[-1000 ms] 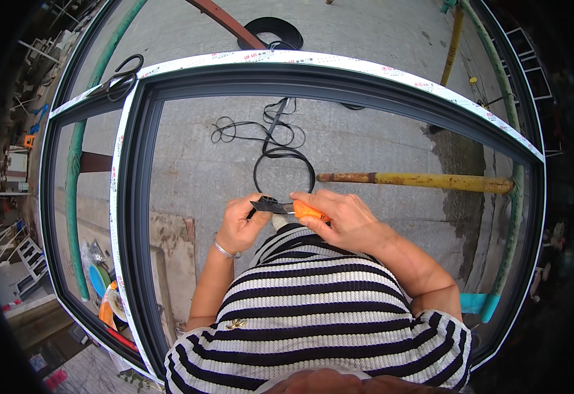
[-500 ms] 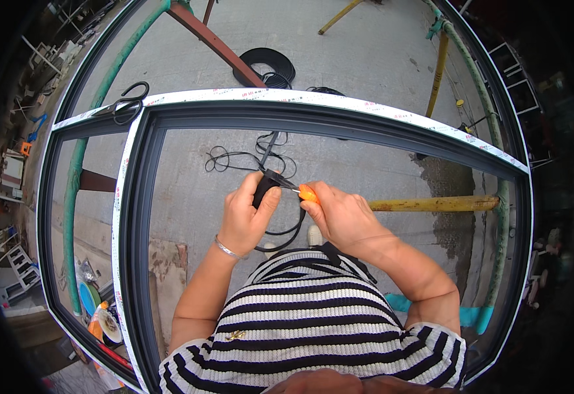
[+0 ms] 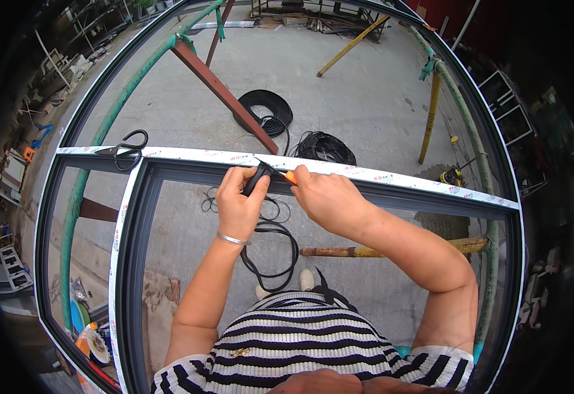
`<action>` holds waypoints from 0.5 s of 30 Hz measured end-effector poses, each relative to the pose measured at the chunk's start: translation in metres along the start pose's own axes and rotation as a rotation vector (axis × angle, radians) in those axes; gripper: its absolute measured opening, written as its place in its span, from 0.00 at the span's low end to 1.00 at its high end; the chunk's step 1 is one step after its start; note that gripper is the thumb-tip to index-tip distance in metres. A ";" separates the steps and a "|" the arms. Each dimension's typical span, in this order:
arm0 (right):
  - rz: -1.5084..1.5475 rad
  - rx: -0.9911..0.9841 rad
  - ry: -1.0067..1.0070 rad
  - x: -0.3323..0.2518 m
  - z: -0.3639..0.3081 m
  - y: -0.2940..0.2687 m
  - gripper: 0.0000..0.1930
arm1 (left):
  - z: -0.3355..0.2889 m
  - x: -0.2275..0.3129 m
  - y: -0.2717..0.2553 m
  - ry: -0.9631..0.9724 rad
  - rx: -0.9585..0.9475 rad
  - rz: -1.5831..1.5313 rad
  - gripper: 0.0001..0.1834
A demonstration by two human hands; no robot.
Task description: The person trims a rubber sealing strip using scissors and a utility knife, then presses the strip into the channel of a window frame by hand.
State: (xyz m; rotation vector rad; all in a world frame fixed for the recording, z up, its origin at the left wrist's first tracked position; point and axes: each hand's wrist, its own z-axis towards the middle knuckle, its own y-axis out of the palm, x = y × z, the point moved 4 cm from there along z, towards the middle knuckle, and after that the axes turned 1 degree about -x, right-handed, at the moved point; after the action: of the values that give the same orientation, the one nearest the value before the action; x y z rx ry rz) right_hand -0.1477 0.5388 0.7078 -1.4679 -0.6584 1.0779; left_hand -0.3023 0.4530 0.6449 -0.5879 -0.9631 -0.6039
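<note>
My left hand (image 3: 239, 203) is closed around a black rubber strip (image 3: 258, 178), its end held up at the middle bar of a dark window frame (image 3: 365, 176) covered in white printed film. In my right hand (image 3: 331, 202) is an orange-handled tool (image 3: 291, 177), the fingers pinched round its grip. Its thin tip points left at the strip's end; whether it touches is too small to tell. Below my hands, a loop of black strip (image 3: 295, 253) hangs or lies over the floor. Black-handled scissors (image 3: 129, 152) rest on the frame's left joint.
Green-wrapped poles (image 3: 123, 92) and a yellow-brown pole (image 3: 457, 247) stand under the frame. A red-brown beam (image 3: 218, 88) slants beyond the bar. Coils of black strip (image 3: 277, 105) and thin black cord (image 3: 326, 148) lie on the concrete floor. Mixed goods (image 3: 96, 345) sit at lower left.
Both hands have moved forward, from over the opening to the frame's middle bar, carrying the strip and the orange-handled tool. The view has tilted up, showing more floor beyond.
</note>
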 end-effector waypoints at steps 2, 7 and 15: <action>-0.039 -0.025 -0.044 0.000 0.010 -0.001 0.13 | 0.007 -0.003 -0.003 0.002 0.011 0.060 0.10; -0.069 -0.103 -0.123 0.000 0.032 -0.005 0.12 | 0.016 -0.007 -0.010 -0.026 0.001 0.123 0.09; -0.119 -0.151 -0.161 -0.002 0.036 -0.009 0.12 | 0.019 0.003 -0.012 -0.098 -0.036 0.200 0.10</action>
State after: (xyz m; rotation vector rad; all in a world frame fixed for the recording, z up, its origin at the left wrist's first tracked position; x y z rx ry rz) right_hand -0.1792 0.5549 0.7191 -1.4599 -0.9465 1.0798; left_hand -0.3197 0.4573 0.6576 -0.7418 -0.9734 -0.4178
